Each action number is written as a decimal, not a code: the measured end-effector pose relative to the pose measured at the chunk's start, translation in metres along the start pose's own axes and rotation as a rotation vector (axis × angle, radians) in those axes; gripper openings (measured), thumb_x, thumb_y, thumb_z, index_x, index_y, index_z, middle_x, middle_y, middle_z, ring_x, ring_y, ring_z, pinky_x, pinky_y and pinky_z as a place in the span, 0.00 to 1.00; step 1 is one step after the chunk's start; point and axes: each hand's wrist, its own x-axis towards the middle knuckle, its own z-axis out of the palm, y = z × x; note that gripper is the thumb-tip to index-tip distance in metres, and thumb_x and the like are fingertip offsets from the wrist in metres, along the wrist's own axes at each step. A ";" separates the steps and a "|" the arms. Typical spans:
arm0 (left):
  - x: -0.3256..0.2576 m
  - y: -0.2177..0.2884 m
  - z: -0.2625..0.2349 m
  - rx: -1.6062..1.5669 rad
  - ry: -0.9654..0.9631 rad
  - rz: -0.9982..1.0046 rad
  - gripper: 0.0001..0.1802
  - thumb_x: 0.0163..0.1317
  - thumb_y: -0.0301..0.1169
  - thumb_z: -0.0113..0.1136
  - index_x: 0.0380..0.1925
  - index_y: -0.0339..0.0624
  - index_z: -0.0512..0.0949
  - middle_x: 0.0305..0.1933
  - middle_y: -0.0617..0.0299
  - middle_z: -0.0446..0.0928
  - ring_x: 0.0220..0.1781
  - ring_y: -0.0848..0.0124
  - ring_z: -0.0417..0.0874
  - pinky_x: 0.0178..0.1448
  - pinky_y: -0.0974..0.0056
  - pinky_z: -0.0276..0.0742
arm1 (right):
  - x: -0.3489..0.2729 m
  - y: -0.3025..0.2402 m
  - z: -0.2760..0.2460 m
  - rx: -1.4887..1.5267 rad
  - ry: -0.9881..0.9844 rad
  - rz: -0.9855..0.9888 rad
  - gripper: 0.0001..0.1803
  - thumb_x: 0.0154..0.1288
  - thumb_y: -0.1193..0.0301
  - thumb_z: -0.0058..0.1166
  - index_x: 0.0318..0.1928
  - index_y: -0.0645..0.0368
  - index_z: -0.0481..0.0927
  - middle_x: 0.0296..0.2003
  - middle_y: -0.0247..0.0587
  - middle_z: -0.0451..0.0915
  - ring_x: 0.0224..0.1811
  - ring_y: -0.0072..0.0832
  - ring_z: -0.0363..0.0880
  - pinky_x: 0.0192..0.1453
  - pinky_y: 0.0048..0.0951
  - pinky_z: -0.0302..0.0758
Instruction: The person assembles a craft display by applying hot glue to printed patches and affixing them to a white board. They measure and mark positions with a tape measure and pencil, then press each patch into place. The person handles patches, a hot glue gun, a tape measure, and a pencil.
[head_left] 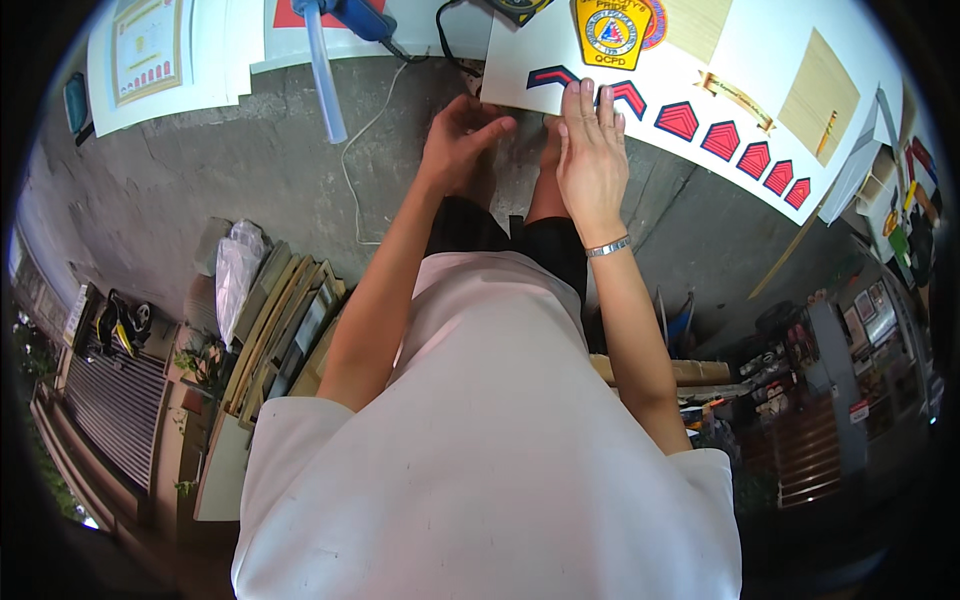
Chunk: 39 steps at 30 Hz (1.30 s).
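Note:
A large white board (760, 60) lies on the grey floor, carrying a row of red chevron and pentagon patches (720, 138) and a yellow shield emblem (612, 33). My right hand (590, 140) rests flat, fingers together, on the board's near edge between two chevron patches. My left hand (463, 135) hovers just left of the board's corner with fingers curled and thumb out, holding nothing I can see. A silver bracelet (608, 246) circles my right wrist.
A blue tool with a pale tube (325, 70) and a white cord (365, 140) lie on the floor to the left. Another white sheet with a framed print (150, 50) sits at far left. Stacked picture frames (285, 320) lean at lower left. Cluttered shelves (850, 340) stand at right.

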 end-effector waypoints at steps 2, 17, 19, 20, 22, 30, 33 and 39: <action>-0.001 0.000 0.007 -0.185 0.031 0.130 0.29 0.55 0.40 0.83 0.50 0.33 0.82 0.44 0.55 0.88 0.50 0.68 0.88 0.57 0.63 0.81 | 0.003 -0.002 0.003 -0.001 0.023 -0.010 0.28 0.78 0.65 0.53 0.75 0.53 0.71 0.76 0.40 0.69 0.81 0.44 0.63 0.80 0.50 0.63; 0.015 0.031 0.046 -0.361 0.171 0.027 0.23 0.59 0.35 0.81 0.45 0.30 0.82 0.37 0.59 0.85 0.33 0.74 0.87 0.41 0.68 0.86 | 0.002 -0.001 0.007 -0.056 -0.007 0.052 0.31 0.79 0.65 0.52 0.79 0.49 0.66 0.78 0.40 0.66 0.81 0.50 0.60 0.80 0.54 0.62; 0.014 0.031 0.047 -0.358 0.153 0.018 0.25 0.58 0.38 0.81 0.46 0.29 0.83 0.38 0.58 0.86 0.33 0.74 0.87 0.40 0.69 0.86 | 0.003 -0.003 0.003 -0.080 -0.059 0.077 0.31 0.79 0.65 0.52 0.79 0.48 0.67 0.78 0.40 0.66 0.81 0.51 0.60 0.80 0.54 0.62; 0.014 0.031 0.044 -0.330 0.137 0.005 0.27 0.57 0.40 0.81 0.47 0.29 0.83 0.39 0.57 0.87 0.32 0.74 0.87 0.39 0.70 0.85 | 0.004 -0.005 0.001 -0.071 -0.015 0.061 0.30 0.79 0.65 0.52 0.78 0.48 0.67 0.78 0.40 0.66 0.81 0.50 0.60 0.80 0.54 0.62; 0.015 0.033 0.041 -0.280 0.132 0.012 0.29 0.56 0.42 0.82 0.47 0.29 0.83 0.39 0.56 0.87 0.32 0.73 0.87 0.38 0.70 0.85 | 0.007 -0.011 -0.002 -0.054 0.025 0.063 0.30 0.79 0.65 0.52 0.78 0.48 0.67 0.78 0.39 0.66 0.81 0.50 0.60 0.80 0.53 0.62; 0.022 0.043 0.044 -0.077 0.290 0.124 0.28 0.56 0.44 0.81 0.42 0.28 0.85 0.34 0.54 0.88 0.30 0.71 0.87 0.35 0.66 0.84 | 0.020 -0.011 0.001 -0.055 0.033 -0.004 0.27 0.77 0.66 0.54 0.74 0.49 0.73 0.75 0.34 0.71 0.81 0.45 0.62 0.80 0.52 0.62; 0.022 0.042 0.047 -0.023 0.304 0.154 0.28 0.57 0.44 0.80 0.44 0.27 0.85 0.36 0.52 0.89 0.31 0.69 0.88 0.35 0.65 0.84 | 0.013 -0.005 -0.004 -0.098 0.049 0.013 0.27 0.75 0.69 0.53 0.73 0.51 0.74 0.74 0.33 0.73 0.81 0.42 0.63 0.81 0.50 0.61; 0.026 0.036 0.047 -0.062 0.323 0.183 0.28 0.57 0.45 0.80 0.45 0.29 0.85 0.36 0.51 0.89 0.35 0.69 0.89 0.37 0.65 0.83 | 0.007 -0.005 -0.004 -0.133 0.005 0.047 0.28 0.73 0.72 0.53 0.73 0.53 0.75 0.74 0.37 0.73 0.81 0.42 0.63 0.81 0.49 0.60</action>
